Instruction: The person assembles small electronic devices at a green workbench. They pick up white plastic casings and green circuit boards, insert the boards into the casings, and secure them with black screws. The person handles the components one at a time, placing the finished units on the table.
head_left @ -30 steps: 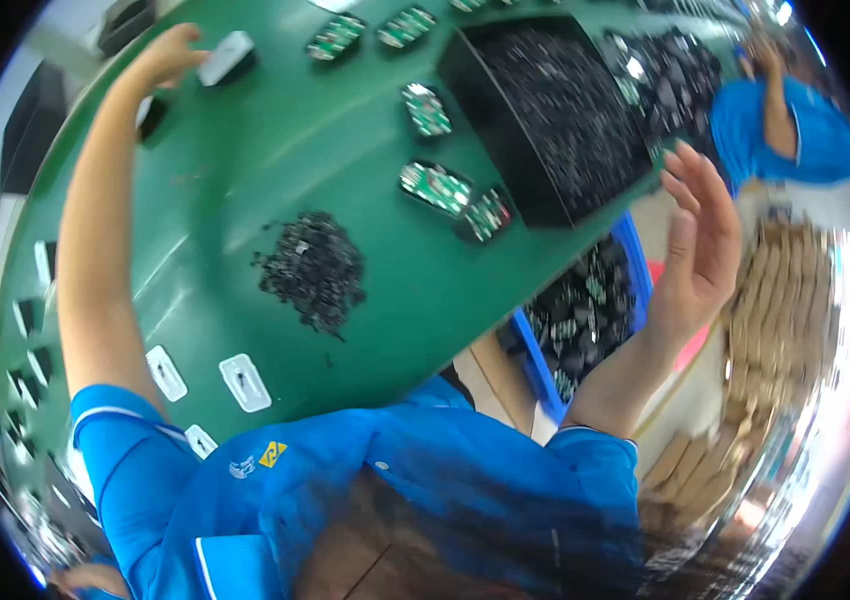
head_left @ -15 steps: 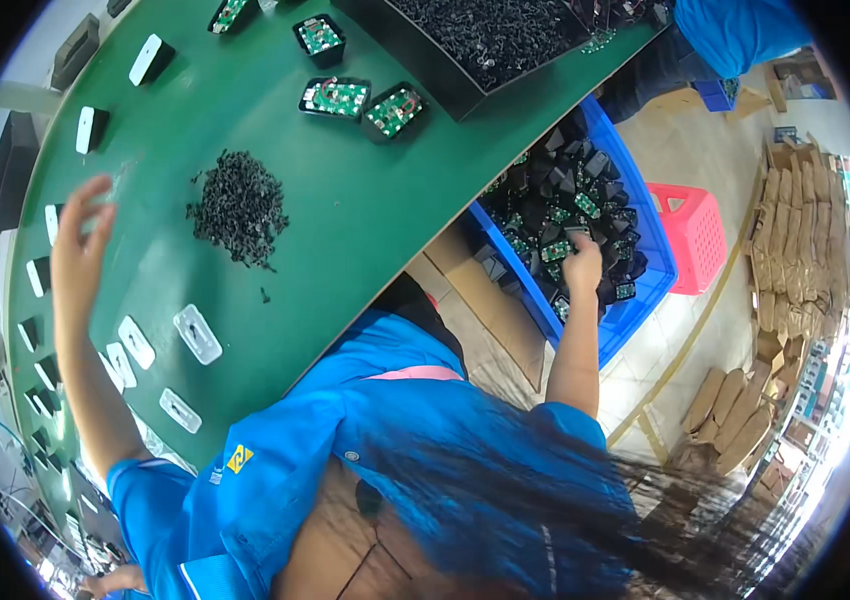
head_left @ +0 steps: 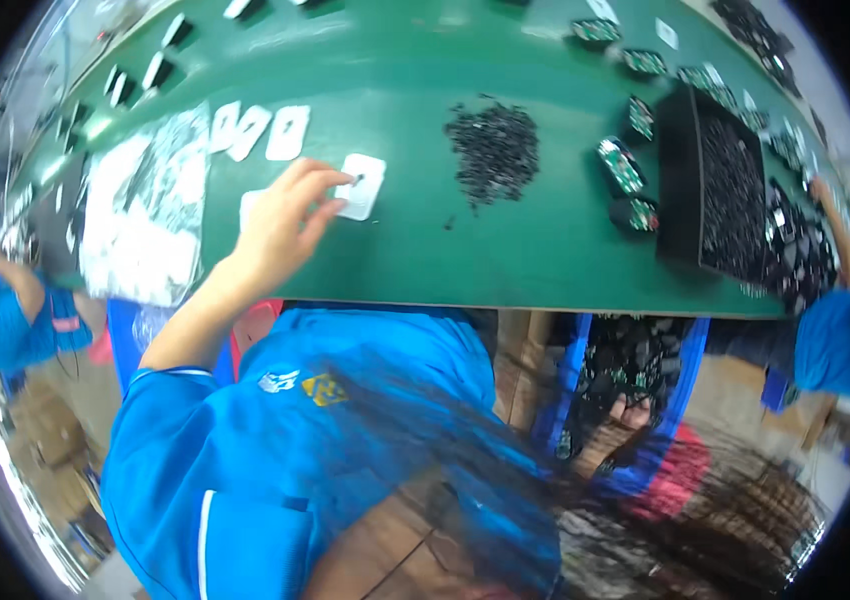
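My left hand (head_left: 290,215) is over the green table, fingers apart, its fingertips at the edge of a white plastic cover (head_left: 367,172). A small dark mark or piece shows on that cover beside the index fingertip. Another white cover (head_left: 249,206) lies partly hidden behind this hand. Down to the right, my right hand (head_left: 632,412) reaches into a blue bin (head_left: 688,365) filled with black housings and green circuit boards (head_left: 635,355). Hair and blur cover much of it, so its grip cannot be made out.
A pile of small black parts (head_left: 493,150) lies mid-table. Further right, a black box (head_left: 678,180) holds more such parts, with black housings carrying circuit boards (head_left: 621,165) beside it. Clear plastic bags (head_left: 145,215) lie left. Co-workers sit at both sides.
The view has swung round, showing the table squarely. My left hand has come from its raised place at the left to a white cover. My right hand remains in the blue bin.
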`<control>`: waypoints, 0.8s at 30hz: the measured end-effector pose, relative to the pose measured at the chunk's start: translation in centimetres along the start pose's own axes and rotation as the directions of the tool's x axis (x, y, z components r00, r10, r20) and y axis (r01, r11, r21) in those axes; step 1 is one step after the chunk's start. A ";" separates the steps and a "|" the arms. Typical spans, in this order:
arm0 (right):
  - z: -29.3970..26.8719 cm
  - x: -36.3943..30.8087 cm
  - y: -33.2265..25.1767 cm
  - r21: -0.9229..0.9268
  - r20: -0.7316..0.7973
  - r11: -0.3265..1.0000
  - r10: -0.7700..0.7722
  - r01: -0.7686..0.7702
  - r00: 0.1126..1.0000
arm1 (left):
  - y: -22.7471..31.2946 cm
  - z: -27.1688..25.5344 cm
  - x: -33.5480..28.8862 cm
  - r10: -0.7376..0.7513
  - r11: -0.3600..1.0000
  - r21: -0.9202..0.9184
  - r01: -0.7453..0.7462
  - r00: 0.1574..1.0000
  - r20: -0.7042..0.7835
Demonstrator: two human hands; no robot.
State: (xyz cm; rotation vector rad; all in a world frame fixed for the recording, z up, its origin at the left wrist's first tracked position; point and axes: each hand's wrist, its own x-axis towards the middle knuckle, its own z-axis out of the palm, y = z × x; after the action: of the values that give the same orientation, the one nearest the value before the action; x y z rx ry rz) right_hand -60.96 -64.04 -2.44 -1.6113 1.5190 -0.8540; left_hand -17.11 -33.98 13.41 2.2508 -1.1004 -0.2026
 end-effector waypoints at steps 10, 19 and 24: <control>14.9 -6.5 -22.0 0.642 0.404 0.729 -0.586 0.239 0.702 | -0.4 5.8 0.5 0.008 0.954 0.294 0.055 0.978 -0.206; 13.2 -4.4 -21.3 0.056 0.544 0.713 -0.609 0.699 0.578 | -2.6 4.3 -0.2 0.266 0.961 0.087 -0.261 0.962 -0.059; 12.3 -4.6 -22.7 -0.165 0.622 0.617 -0.540 0.769 0.567 | -3.0 4.5 0.7 0.419 0.908 -0.031 -0.419 0.908 -0.002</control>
State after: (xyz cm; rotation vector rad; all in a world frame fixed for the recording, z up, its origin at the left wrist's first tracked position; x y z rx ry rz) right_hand -39.38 -58.17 11.31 -2.5924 0.6679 -0.3709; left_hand -16.41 -35.24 8.14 1.9285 -1.5401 -0.0452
